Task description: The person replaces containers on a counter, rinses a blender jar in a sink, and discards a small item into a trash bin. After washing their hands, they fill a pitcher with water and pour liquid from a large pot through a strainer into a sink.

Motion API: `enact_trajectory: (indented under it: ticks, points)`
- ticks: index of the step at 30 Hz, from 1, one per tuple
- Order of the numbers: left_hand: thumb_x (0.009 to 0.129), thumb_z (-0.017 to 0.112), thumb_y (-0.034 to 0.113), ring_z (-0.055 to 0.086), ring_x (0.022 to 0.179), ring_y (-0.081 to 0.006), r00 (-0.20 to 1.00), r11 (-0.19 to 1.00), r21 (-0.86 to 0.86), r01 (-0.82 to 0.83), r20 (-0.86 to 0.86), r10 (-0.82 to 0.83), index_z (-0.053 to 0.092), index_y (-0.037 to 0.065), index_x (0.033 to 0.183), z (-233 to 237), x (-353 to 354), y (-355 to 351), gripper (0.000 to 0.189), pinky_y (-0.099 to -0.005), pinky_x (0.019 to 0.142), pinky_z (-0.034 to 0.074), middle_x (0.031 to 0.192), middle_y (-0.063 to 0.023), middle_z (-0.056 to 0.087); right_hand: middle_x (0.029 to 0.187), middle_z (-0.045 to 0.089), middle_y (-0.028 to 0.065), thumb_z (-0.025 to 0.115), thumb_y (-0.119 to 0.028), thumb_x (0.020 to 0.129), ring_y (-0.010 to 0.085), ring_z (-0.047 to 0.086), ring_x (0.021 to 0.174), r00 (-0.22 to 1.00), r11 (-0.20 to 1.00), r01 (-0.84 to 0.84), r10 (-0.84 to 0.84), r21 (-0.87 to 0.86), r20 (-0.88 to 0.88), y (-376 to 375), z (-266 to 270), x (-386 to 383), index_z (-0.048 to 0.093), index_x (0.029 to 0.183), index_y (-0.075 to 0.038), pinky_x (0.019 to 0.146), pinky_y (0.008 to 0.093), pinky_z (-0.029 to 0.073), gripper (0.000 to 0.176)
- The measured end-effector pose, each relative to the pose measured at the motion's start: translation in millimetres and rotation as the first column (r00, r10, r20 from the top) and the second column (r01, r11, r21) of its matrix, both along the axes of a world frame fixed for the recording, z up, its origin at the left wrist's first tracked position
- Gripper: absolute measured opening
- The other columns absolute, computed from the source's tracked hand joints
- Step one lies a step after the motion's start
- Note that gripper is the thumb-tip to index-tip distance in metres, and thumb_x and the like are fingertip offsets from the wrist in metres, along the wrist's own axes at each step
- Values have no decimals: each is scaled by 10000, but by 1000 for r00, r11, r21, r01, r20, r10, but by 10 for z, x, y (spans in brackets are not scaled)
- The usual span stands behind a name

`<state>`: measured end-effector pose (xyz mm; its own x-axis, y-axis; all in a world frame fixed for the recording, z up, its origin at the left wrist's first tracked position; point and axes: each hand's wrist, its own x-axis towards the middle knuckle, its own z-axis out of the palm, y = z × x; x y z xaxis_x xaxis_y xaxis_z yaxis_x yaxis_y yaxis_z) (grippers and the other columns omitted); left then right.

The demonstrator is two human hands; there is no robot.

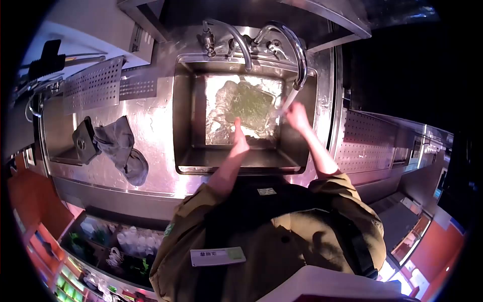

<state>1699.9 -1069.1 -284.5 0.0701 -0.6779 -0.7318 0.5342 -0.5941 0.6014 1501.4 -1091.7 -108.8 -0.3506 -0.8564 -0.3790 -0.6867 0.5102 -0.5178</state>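
Observation:
Inside the metal sink (pixel 183 113), a pale green, rippled mass (pixel 251 103) lies in shiny water; what it is I cannot make out. My left hand (pixel 240 138) reaches over the near side of the sink, fingers stretched out at the lower edge of the green mass. At the sink's right side my right hand (pixel 298 118) has its fingers curled around the pale lower end of the curved chrome faucet (pixel 301 58). Water seems to spray from that end toward the green mass, though it is blurred.
A second curved tap (pixel 241 38) hangs over the sink's back edge. Grey cloths or gloves (pixel 118 146) lie on the counter to the left. Perforated metal panels (pixel 95 85) stand at left. A metal shelf edge (pixel 332 17) overhangs the back right.

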Motion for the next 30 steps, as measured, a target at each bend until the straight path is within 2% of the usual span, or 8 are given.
enact_trajectory:
  ticks: [2, 3, 5, 9, 11, 15, 29, 30]
  points:
    - [724, 620, 309, 406, 1027, -168, 943, 928, 269, 257, -279, -181, 375, 38, 1184, 716, -223, 70, 588, -329, 902, 282, 1170, -64, 422, 906, 579, 181, 555, -261, 763, 291, 569, 862, 994, 943, 68, -91, -325, -56, -390, 406, -1, 496, 1061, -14, 731, 355, 442, 391]
    - [735, 633, 215, 483, 636, -96, 963, 937, 223, 268, -101, -251, 168, 129, 1285, 1004, -385, 40, 725, -205, 547, 394, 827, -8, 510, 940, 570, 181, 556, -271, 767, 283, 560, 892, 988, 889, 30, -96, -457, -122, -575, 563, 2, 463, 1103, -19, 743, 353, 438, 430]
    - [769, 561, 160, 407, 540, -59, 967, 952, 188, 241, -125, -220, 70, 133, 1292, 953, -448, 104, 718, -208, 460, 351, 731, 7, 458, 953, 563, 178, 564, -276, 765, 284, 546, 920, 968, 775, -178, 26, -606, -251, -882, 594, -89, 454, 1111, -20, 760, 344, 428, 445]
    - [766, 412, 51, 469, 548, -114, 950, 955, 97, 280, 114, -291, 73, 46, 1297, 870, -380, 89, 630, -256, 468, 391, 731, -74, 507, 822, 587, 184, 514, -372, 779, 303, 573, 812, 965, 959, -252, 238, -134, -107, -1226, 724, -298, 512, 1023, -13, 698, 364, 440, 434]
    - [756, 428, 123, 554, 654, -236, 578, 790, 208, 577, 579, -575, 124, 0, 1283, 1079, -288, -84, 621, -329, 563, 441, 787, -184, 557, 757, 578, 190, 516, -369, 776, 332, 563, 783, 920, 882, -353, 266, -314, -287, -1286, 559, -377, 546, 892, -22, 663, 393, 435, 367]
    - [730, 461, 222, 553, 845, -354, 345, 520, 295, 802, 482, -806, 375, -18, 1166, 1113, -177, -408, 505, -393, 739, 433, 874, -257, 554, 671, 557, 189, 503, -356, 780, 378, 543, 708, 900, 832, -427, 354, -354, -253, -1362, 619, -407, 535, 769, -9, 618, 421, 428, 348]
    - [660, 616, 450, 583, 583, -221, 209, 125, -168, 978, 809, -549, 538, 76, 1016, 2121, -650, -618, 522, -330, 579, 445, 635, -124, 577, 761, 590, 164, 476, -282, 791, 329, 567, 744, 814, 859, -499, 418, -117, -404, -1331, 941, -389, 578, 776, -73, 651, 430, 443, 233]
    - [662, 582, 446, 586, 602, -297, -17, 39, 41, 998, 873, -487, 521, 86, 1001, 2134, -675, -627, 498, -381, 549, 466, 650, -158, 581, 759, 589, 167, 507, -233, 712, 334, 565, 757, 834, 877, -473, 415, -85, -363, -1368, 927, -412, 588, 823, -91, 662, 431, 446, 198]
